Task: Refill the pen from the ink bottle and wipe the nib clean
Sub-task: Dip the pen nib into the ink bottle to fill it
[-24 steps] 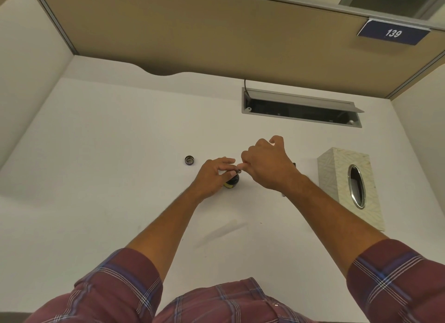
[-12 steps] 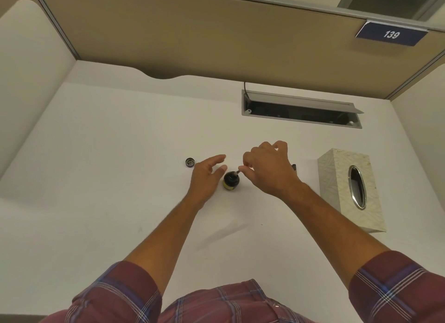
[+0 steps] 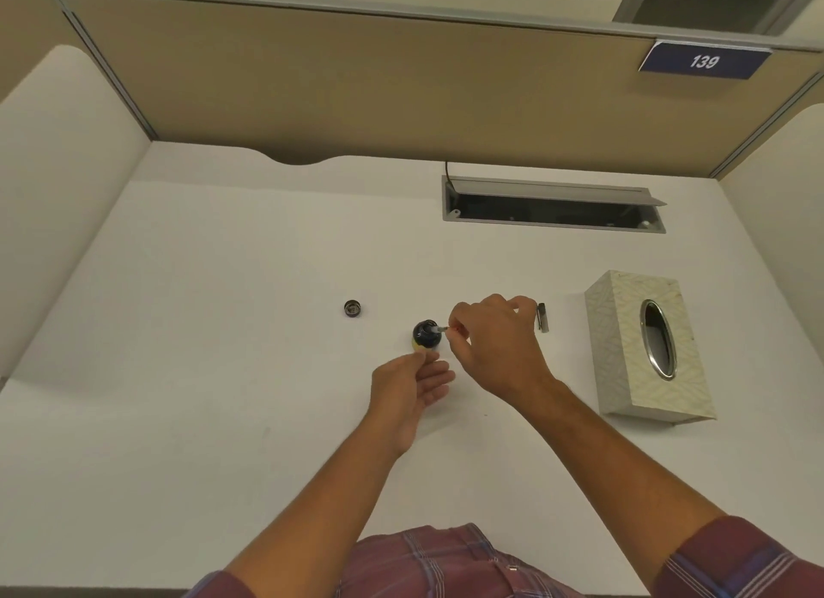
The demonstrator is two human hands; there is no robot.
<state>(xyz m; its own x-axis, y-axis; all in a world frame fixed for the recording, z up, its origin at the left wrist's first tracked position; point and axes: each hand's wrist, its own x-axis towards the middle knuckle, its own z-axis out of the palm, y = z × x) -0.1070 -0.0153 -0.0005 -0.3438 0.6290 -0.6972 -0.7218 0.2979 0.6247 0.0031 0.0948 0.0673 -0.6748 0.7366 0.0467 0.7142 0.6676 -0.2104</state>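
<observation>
Supporting surface: white desk (image 3: pixel 223 374)
Tissue box (image 3: pixel 624 352): at right, well apart from ink bottle (image 3: pixel 426 335)
Right hand (image 3: pixel 495 348): pinches pen (image 3: pixel 441 328), tip at ink bottle's mouth
Left hand (image 3: pixel 410 388): fingers relaxed, holding nothing, just beside ink bottle
Ink bottle: upright, uncapped, mid-desk
Bottle cap (image 3: pixel 352 308): lying left of ink bottle

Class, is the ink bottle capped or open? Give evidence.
Open: the ink bottle is uncapped, its cap lying apart; the right hand holds the pen at its mouth.

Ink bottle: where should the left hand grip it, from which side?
Round its lower wall, from the near left, probably. The ink bottle stands upright; the pen pinched in the right hand reaches its mouth from the right.
</observation>
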